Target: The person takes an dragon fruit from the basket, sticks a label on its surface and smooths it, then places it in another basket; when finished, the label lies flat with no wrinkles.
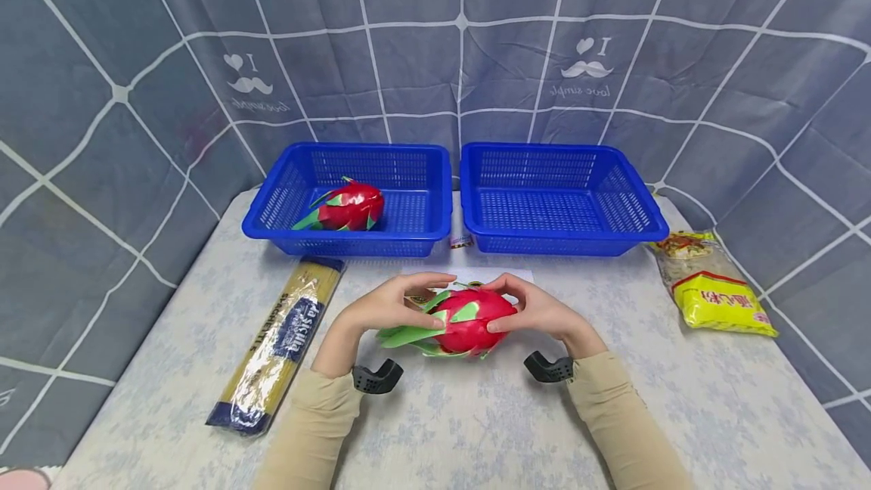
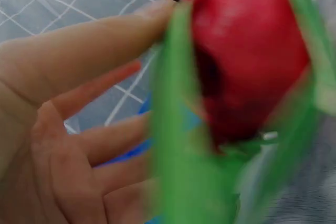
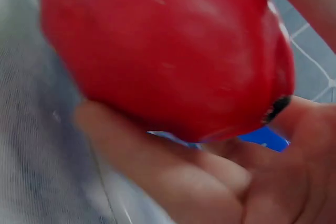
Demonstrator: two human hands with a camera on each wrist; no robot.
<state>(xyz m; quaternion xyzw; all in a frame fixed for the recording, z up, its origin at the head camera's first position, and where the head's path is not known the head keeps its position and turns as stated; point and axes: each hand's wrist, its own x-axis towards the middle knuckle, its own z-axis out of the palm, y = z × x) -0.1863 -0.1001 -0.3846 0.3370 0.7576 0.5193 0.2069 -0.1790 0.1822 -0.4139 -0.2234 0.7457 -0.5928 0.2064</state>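
My left grip and right grip are parted to the girth of one red dragon fruit, thumbs and fingers curved about it from opposite sides. The fruit is held nearer me than the right-hand basket, before its left end; counter contact cannot be determined. Left of the right-hand basket, the left-hand basket contains a second dragon fruit. A macaroni bag lies by the right-hand basket's near right corner.
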